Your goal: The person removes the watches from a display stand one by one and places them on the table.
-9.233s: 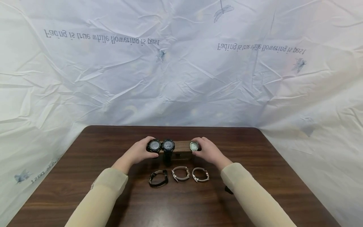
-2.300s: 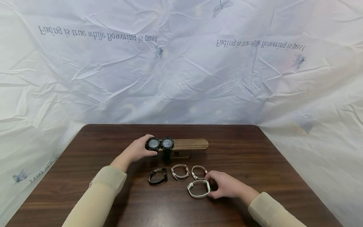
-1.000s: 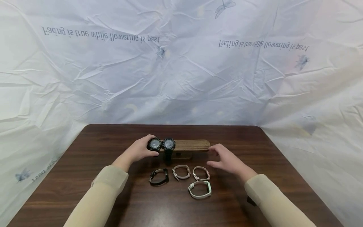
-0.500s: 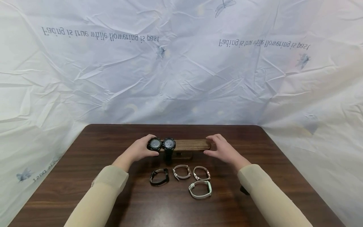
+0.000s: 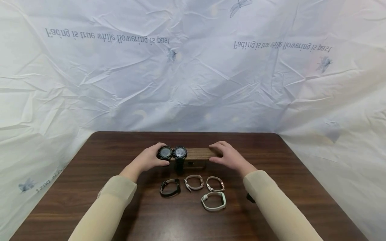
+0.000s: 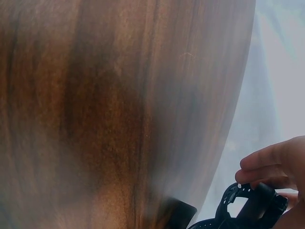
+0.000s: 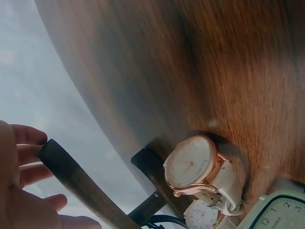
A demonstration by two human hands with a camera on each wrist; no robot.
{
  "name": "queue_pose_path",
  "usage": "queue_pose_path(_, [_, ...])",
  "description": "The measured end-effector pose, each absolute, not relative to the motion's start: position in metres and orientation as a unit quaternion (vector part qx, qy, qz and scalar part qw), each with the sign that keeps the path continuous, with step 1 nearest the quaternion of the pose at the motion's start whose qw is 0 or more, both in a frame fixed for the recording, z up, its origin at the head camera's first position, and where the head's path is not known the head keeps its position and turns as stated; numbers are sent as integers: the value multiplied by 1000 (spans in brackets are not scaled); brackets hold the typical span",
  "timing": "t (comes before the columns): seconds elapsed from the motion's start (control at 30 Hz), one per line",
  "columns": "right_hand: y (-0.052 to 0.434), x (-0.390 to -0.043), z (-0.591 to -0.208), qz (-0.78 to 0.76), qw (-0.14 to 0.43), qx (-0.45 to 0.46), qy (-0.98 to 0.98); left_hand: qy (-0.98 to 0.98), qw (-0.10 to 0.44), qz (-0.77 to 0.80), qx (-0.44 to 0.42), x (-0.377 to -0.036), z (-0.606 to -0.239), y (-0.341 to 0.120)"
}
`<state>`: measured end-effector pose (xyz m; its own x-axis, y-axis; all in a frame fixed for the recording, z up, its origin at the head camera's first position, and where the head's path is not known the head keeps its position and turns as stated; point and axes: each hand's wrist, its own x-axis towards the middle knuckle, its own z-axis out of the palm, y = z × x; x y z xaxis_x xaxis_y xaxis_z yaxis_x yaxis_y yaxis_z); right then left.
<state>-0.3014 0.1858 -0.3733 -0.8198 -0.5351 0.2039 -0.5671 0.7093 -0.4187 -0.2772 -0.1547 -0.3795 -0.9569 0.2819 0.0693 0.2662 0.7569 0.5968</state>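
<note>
We have both hands at the dark walnut-coloured wooden watch bar [image 5: 200,153], which stands on its small foot on the dark brown wooden table [image 5: 90,187]. Our left hand [image 5: 149,160] curls its fingers round the outer one of two chunky black round sports watches [image 5: 164,153] strapped side by side on the bar's left end; the left wrist view shows those fingers [image 6: 267,164] bent over the black strap. Our right hand [image 5: 228,157] cups the bar's bare right end, fingers [image 7: 24,157] loosely spread behind it and the thumb in front, so the bar end sits between them. As we judge it, the narrow foot is the weak point: with the two heavy watches loading the side by our left fingers, an uneven pull or a push from our right fingers could tip or swing the bar, and the black watch could slide off. Just below our right wrist lie a pale mint square watch with a white strap [image 5: 213,201] and a rose-gold round watch on a cream strap [image 5: 215,184], with a second cream-strapped watch [image 5: 193,182] and a black band [image 5: 170,187] further towards our left; a falling bar or a dragging sleeve could knock these. The crumpled white sheet [image 5: 193,67] behind the table reads, mirrored, "Fading is true while flowering is past". Dial lettering in the right wrist view is too small to read.
</note>
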Motion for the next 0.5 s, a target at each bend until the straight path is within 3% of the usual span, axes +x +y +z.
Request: queue_pose_path(0.5, [181, -305, -384, 258, 7, 263, -930, 934, 13, 327, 146, -280, -383, -155])
